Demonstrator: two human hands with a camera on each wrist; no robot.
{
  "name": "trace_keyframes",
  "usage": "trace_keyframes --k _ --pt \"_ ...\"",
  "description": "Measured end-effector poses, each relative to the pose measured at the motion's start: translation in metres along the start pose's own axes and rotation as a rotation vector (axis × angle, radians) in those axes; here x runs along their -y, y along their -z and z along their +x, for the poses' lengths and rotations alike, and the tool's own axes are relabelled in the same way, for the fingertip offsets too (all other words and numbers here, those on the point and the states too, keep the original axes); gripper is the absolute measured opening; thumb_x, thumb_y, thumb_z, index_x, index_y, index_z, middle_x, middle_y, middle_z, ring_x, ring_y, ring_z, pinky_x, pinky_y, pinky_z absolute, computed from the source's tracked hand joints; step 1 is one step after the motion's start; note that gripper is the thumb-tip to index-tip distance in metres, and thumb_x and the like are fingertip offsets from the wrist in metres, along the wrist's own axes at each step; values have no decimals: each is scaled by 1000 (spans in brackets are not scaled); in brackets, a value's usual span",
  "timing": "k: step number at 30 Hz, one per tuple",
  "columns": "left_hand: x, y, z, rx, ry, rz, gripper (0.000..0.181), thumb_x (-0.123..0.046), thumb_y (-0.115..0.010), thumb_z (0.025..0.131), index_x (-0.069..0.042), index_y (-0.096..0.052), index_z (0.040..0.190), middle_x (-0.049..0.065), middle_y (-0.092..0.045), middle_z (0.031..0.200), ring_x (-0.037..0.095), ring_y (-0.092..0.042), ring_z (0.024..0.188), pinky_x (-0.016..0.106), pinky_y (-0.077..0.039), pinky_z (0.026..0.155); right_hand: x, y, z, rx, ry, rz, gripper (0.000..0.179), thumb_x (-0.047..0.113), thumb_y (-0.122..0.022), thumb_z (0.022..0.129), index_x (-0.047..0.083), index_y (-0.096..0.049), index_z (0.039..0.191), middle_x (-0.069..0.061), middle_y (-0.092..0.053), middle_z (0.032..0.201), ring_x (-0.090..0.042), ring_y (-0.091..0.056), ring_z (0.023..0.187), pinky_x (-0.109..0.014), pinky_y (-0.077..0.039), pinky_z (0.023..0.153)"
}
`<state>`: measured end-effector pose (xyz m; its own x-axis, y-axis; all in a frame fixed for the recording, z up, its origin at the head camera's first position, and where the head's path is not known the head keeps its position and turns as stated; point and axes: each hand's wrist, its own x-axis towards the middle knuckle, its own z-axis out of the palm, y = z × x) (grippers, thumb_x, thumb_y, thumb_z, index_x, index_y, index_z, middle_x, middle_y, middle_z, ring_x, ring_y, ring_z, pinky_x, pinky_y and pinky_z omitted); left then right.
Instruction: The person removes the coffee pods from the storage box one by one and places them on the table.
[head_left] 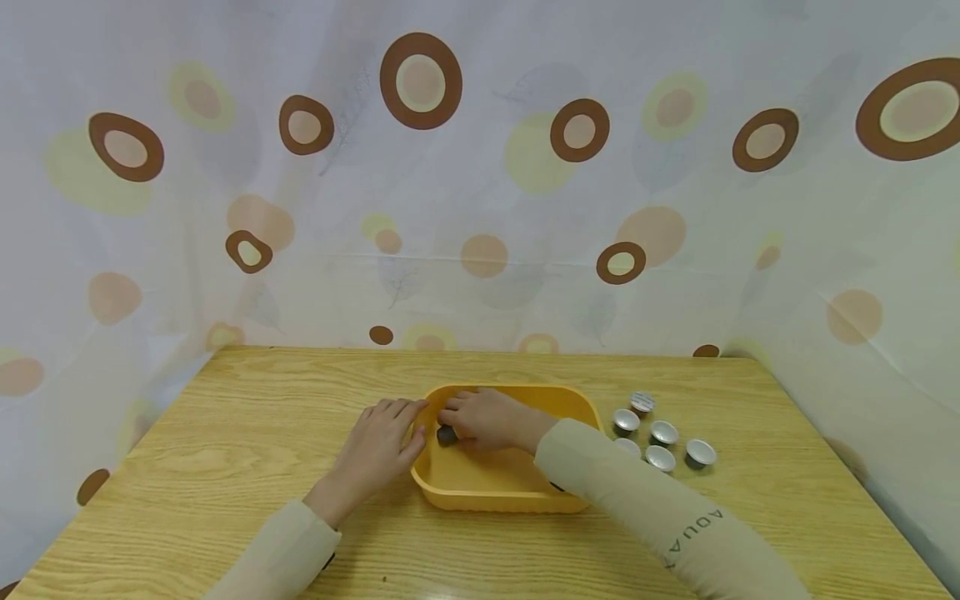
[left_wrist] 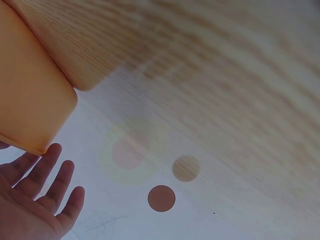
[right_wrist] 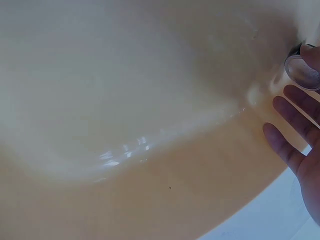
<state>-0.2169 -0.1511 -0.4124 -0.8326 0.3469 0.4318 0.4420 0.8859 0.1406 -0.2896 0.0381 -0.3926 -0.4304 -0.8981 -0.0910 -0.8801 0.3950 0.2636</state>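
A yellow plastic tray [head_left: 510, 502] stands on the wooden table. Inside its left end, my right hand [head_left: 487, 419] pinches a dark coffee capsule [head_left: 447, 435] between thumb and fingers. The right wrist view shows the capsule's pale round lid [right_wrist: 303, 73] beside the thumb, with the other fingers [right_wrist: 282, 142] stretched out loosely. My left hand [head_left: 378, 442] touches the tray's left rim with its fingers fairly straight. From the left wrist, the fingertips [left_wrist: 54, 152] meet the rim; the thumb is mostly hidden there.
To the right of the tray, several coffee capsules with silvery lids [head_left: 663, 432] stand on the table [head_left: 300, 392]; one is partly behind the right sleeve [head_left: 645, 500]. A patterned cloth [head_left: 480, 200] hangs behind the table and along its sides.
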Motion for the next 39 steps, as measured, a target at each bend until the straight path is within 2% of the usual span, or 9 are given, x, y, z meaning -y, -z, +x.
trace_keyframes --k 8,18,32,39 --pt "-1 0 0 0 5 1 35 -25 -54 89 -13 -57 122 1 -62 112 22 -55 105 42 -45 88 0 -4 1 6 0 7 36 37 -59 87 18 -53 117 3 -58 114 -13 -54 104 -32 -48 90" --pt "-1 -1 0 1 8 -1 35 -25 -55 89 -12 -57 122 1 -62 112 22 -55 105 42 -44 89 1 -2 1 -18 8 13 28 33 -59 87 17 -56 110 4 -59 106 -12 -55 97 -29 -49 84" --pt "-2 0 1 -3 6 -3 36 -24 -55 89 -11 -57 122 1 -62 112 22 -56 105 41 -44 89 3 2 0 -5 -17 19 23 31 -60 87 17 -57 105 5 -63 101 -12 -56 95 -28 -49 78" --pt "-2 0 1 -7 0 6 36 -24 -56 89 -12 -57 122 2 -62 112 23 -56 105 42 -45 89 2 2 -1 3 -23 7 24 32 -61 86 17 -57 105 4 -63 100 -12 -56 95 -31 -50 82"
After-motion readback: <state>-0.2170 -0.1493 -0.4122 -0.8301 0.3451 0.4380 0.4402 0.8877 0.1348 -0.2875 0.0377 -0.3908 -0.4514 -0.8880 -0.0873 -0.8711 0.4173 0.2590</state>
